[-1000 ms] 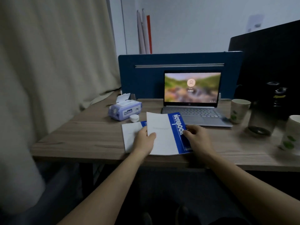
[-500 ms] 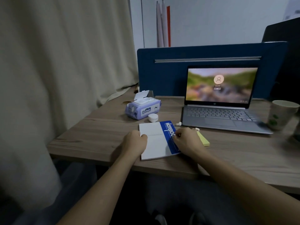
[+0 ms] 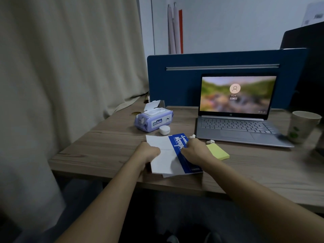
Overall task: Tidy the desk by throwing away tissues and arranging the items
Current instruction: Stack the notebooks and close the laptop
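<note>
Tabletop (image 3: 112,144) — wood-grain laminate, rectangular; pleated beige curtain (image 3: 61,67) at 9 o'clock, blue fabric divider (image 3: 175,81) at 12. Notebook (image 3: 168,155), glossy blue-and-white cover, lies near the front edge: left hand (image 3: 146,154) curled on its left edge, right hand (image 3: 194,149) closed on its blue side. At 3 o'clock — yellow sticky-note block (image 3: 218,151); small crumpled tissues (image 3: 210,142) beside the silver laptop (image 3: 235,127).

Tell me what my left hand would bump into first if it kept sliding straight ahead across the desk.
Probably the small white case, with the wipes pack just behind it. The left hand points up along the notebook toward them, though depth is hard to judge.
</note>
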`<state>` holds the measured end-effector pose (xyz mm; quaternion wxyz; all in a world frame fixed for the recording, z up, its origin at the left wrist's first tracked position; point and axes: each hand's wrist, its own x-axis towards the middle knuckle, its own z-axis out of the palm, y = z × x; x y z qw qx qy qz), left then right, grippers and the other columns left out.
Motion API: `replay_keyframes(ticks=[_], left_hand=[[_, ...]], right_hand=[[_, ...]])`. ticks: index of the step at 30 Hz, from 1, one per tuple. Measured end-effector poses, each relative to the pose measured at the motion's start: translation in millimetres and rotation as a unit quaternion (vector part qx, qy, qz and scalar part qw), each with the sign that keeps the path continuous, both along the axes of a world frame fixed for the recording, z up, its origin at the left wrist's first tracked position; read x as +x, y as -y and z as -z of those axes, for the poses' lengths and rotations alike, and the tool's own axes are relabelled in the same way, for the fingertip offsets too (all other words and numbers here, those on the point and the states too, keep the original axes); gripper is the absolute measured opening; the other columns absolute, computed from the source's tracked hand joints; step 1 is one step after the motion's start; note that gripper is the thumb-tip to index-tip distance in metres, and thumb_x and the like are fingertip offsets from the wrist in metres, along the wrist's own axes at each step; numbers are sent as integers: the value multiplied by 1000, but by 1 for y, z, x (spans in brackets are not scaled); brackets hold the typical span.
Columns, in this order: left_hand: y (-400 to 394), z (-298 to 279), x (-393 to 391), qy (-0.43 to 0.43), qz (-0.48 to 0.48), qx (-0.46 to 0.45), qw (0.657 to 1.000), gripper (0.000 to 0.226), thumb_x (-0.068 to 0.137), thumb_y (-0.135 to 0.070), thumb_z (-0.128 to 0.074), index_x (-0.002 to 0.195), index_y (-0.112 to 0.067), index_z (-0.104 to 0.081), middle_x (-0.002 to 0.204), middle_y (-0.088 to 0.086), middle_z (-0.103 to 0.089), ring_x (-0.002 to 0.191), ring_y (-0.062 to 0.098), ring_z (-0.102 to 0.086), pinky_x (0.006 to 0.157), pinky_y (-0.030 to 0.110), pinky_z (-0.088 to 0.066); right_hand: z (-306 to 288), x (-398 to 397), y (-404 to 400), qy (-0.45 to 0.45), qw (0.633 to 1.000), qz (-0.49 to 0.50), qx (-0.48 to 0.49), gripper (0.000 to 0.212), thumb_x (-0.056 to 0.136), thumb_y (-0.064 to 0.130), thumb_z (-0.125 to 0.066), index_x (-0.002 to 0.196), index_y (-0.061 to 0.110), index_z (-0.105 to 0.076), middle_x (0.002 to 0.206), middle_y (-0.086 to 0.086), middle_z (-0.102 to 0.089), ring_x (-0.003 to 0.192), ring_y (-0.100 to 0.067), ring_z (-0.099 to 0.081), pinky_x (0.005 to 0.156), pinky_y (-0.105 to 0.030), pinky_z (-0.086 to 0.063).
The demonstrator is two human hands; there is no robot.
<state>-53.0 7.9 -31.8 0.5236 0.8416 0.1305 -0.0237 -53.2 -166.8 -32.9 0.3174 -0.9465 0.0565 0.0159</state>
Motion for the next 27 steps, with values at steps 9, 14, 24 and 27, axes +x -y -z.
replay_keyframes(ticks=[9, 14, 24, 27], left_hand=[[17, -7, 5, -5, 15, -105, 994, 22, 88, -3, -53, 108, -6, -60, 91, 10, -68, 73, 24, -66, 60, 29, -50], [25, -4, 5, -8, -6, -131, 991, 14, 89, -3, -53, 103, -4, -53, 86, 13, -63, 68, 27, -62, 59, 32, -50], [14, 4, 11, 12, -48, -106, 993, 25, 84, -4, -54, 107, 3, -62, 99, 20, -66, 87, 34, -66, 73, 41, -54], [11, 5, 9, 7, -38, -132, 990, 31, 85, 0, -54, 115, 6, -59, 96, 21, -66, 76, 31, -65, 61, 32, -51]], right_hand=[[-7, 3, -2, -25, 997, -1, -69, 35, 93, 29, -51, 120, 7, -46, 124, -14, -60, 109, -29, -58, 88, -36, -48], [-6, 7, 4, -13, 997, 13, -73, 40, 92, 26, -52, 125, 5, -45, 123, -15, -60, 109, -30, -58, 89, -39, -49], [-3, 8, 16, -35, 980, 77, 180, 23, 87, 19, -67, 85, 15, -45, 83, -2, -56, 76, -16, -59, 58, -30, -49], [-6, 3, 13, -66, 965, 80, 241, 30, 82, 20, -74, 91, 15, -46, 86, -4, -58, 79, -19, -61, 54, -32, -47]])
